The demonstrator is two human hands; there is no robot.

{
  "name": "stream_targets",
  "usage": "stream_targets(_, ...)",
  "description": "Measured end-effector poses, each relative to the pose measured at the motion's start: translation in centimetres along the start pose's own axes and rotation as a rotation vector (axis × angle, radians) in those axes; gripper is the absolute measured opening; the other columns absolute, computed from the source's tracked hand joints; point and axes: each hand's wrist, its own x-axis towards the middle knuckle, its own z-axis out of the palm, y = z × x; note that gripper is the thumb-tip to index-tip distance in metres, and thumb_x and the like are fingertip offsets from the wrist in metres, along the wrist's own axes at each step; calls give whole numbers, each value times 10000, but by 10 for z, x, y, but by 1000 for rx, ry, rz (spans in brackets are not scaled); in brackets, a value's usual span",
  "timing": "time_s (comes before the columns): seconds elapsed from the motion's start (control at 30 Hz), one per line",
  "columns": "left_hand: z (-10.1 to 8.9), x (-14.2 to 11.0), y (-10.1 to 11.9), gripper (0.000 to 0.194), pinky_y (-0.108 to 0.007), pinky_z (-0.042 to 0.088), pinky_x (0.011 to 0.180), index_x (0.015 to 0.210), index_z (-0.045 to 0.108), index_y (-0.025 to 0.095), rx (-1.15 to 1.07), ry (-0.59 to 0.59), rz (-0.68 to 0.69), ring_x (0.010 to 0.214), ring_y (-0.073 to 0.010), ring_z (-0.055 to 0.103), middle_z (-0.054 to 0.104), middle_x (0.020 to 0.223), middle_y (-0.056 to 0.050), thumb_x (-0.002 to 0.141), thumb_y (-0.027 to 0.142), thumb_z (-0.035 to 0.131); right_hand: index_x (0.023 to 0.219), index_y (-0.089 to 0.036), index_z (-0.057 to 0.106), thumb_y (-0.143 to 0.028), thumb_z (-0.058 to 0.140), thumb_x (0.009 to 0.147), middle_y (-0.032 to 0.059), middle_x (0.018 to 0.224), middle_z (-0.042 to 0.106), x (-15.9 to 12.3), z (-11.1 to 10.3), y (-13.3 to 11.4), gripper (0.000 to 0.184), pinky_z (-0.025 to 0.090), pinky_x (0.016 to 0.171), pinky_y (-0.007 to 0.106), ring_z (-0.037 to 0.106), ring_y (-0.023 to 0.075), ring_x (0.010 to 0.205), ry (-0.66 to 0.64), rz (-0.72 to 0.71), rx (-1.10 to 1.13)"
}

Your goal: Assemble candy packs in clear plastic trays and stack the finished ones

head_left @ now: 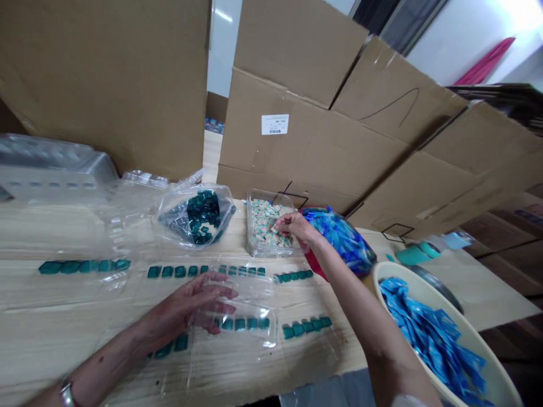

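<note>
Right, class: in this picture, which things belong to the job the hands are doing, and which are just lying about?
Probably the job: left hand, right hand, clear plastic tray, teal packets, tub of pale packets.

Probably lying about: cardboard boxes, teal bottle.

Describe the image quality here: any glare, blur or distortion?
In the head view, overexposed glare whitens the pale wall at top right, wide-angle distortion tilts the brown cardboard boxes, and the clear plastic blister trays catch soft highlights; no strong blur shows.

glossy clear plastic tray (244, 322); matt corrugated cardboard boxes (314, 135); wood-grain tabletop (479, 288)
</note>
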Motion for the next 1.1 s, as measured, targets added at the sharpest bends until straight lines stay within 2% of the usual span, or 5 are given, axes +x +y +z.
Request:
stream_targets(0.3,-7,6,-8,389,-340,538,633,1123,451,197,9,-19,24,996,-280,621,570,1204,-144,799,340,611,725,-150,608,-211,696,679,-26,473,578,6,25,6,116,413,406,186,501,81,389,30,83,-298)
stream_targets(0.7,-3,2,-7,372,-354,541,632,1124,433,193,-13,-40,45,982,-288,628,588,1168,-145,817,328,595,543,-168,574,-161,695,589,-26,530,556,1,37,-1,129,329,507,201,502,98,537,131,-124,-693)
stream_targets(0.87,-1,1,-4,378,-357,540,639,1131,435,190,-1,-50,46,1001,-297,620,584,1177,-153,820,339,589,577,-164,579,-181,683,629,-25,563,575,2,29,-1,118,359,508,191,513,95,542,94,-185,-677)
stream_targets(1.03,-1,0,-5,389,-362,539,644,1130,444,191,-4,-48,45,997,-294,621,584,1179,-154,809,346,600,776,-143,600,-246,716,654,-28,552,587,14,21,-1,197,425,455,195,518,94,464,81,-71,-342)
stream_targets(1.1,-2,1,-6,393,-363,538,643,1124,450,190,-8,-50,48,994,-294,622,586,1177,-156,802,349,607,815,-136,608,-241,722,660,-29,545,591,18,23,-2,220,427,441,187,516,88,453,81,-53,-329)
